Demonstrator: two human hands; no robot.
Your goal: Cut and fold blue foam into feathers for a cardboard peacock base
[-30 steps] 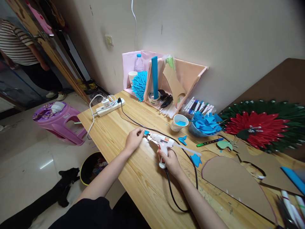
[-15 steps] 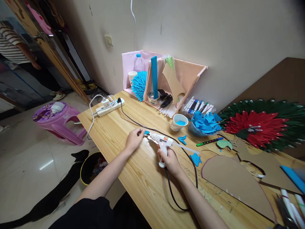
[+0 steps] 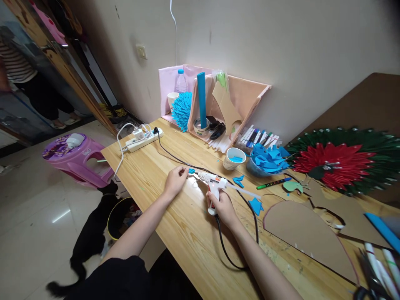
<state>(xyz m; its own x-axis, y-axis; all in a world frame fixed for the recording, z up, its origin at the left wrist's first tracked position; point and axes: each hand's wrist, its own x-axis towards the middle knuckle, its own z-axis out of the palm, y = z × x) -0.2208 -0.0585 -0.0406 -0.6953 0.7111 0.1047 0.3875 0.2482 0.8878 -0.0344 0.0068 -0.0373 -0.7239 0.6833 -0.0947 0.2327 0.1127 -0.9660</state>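
Note:
My right hand (image 3: 221, 203) is wrapped round the handle of a white glue gun (image 3: 215, 185), with a clear glue stick (image 3: 243, 191) poking out of its back. The gun's nozzle points left, close to a small blue paper piece (image 3: 191, 171). My left hand (image 3: 176, 181) pinches that piece between thumb and fingertips, just above the wooden table (image 3: 184, 233). Whether nozzle and paper touch, I cannot tell. Loose blue paper pieces (image 3: 256, 206) lie right of the gun.
A paper cup (image 3: 233, 163), a bowl of blue paper pieces (image 3: 268, 168) and a green-blue marker (image 3: 273, 183) stand or lie beyond the gun. Cut cardboard (image 3: 308, 233) covers the right side. A black cord (image 3: 178, 157) runs to a power strip (image 3: 144, 140). A black cat (image 3: 93, 229) is on the floor.
My hands, the glue gun and the blue piece stay almost where they were. On the floor, the cat has shifted its body and tail. A person at the left has moved a little.

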